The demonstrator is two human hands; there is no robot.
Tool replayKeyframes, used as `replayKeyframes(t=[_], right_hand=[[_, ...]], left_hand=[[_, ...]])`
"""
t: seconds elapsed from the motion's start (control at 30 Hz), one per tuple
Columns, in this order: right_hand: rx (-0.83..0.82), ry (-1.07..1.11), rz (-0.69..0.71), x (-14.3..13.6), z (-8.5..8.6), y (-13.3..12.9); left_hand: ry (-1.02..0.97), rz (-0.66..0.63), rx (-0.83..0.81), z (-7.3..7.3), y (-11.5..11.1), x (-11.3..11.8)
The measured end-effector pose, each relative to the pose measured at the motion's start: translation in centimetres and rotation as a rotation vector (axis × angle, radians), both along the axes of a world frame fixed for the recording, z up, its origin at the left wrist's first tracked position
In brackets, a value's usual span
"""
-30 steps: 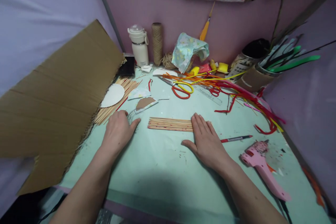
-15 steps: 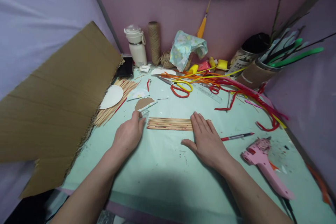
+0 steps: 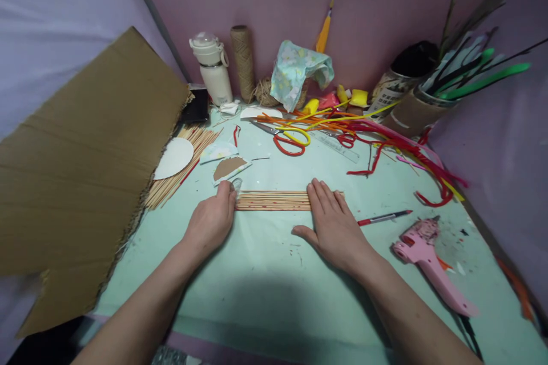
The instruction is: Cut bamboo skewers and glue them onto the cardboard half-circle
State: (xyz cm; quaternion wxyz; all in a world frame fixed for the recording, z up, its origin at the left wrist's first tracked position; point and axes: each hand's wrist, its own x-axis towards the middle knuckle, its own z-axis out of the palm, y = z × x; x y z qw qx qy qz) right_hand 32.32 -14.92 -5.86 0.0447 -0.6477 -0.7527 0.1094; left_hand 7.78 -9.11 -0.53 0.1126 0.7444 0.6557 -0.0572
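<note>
A flat row of thin wooden sticks [image 3: 274,201] with small red marks lies side by side on the pale green table [image 3: 257,274]. My right hand [image 3: 331,222] rests flat across the right part of the row, palm down, thumb spread out to the left. At the left end of the row my left hand [image 3: 212,217] is closed, its fingers curled on a small clear plastic piece [image 3: 236,185], which is mostly covered by the fingers. The left fingertips are right against the stick ends.
Cardboard [image 3: 94,165] stands at the left beside more sticks [image 3: 184,174]. Scissors [image 3: 289,140], pipe cleaners [image 3: 377,131], a bottle [image 3: 214,71] and twine [image 3: 243,63] are at the back. A pen [image 3: 385,218] and a pink glue gun [image 3: 432,265] lie right.
The camera view has shifted slightly. My left hand has moved closer to the left ends of the sticks, closing the small gap. My right hand still lies flat on the row.
</note>
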Motion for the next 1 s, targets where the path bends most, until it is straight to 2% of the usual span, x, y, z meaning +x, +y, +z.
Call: replayKeyframes(t=[0.2, 0.57, 0.73, 0.87, 0.93, 1.0], right_hand=[[-0.014, 0.003, 0.004, -0.1, 0.3, 0.0], [0.053, 0.014, 0.020, 0.1, -0.4, -0.1], [0.050, 0.016, 0.021, 0.1, -0.4, -0.1], [0.036, 0.013, 0.015, 0.0, -0.2, 0.0], [0.031, 0.009, 0.011, 0.0, -0.2, 0.0], [0.035, 0.005, 0.013, 0.1, -0.3, 0.0]], left_hand=[[0.013, 0.023, -0.017, 0.0, 0.0, 0.3], [0.109, 0.033, 0.018, -0.2, -0.4, 1.3], [0.029, 0.172, 0.095, 0.2, 0.3, -1.0], [-0.008, 0.283, 0.047, 0.7, 0.7, -3.9], [-0.020, 0.289, 0.133, 0.9, 0.4, -4.5], [-0.041, 0.231, 0.345, 0.9, -0.4, -3.9]])
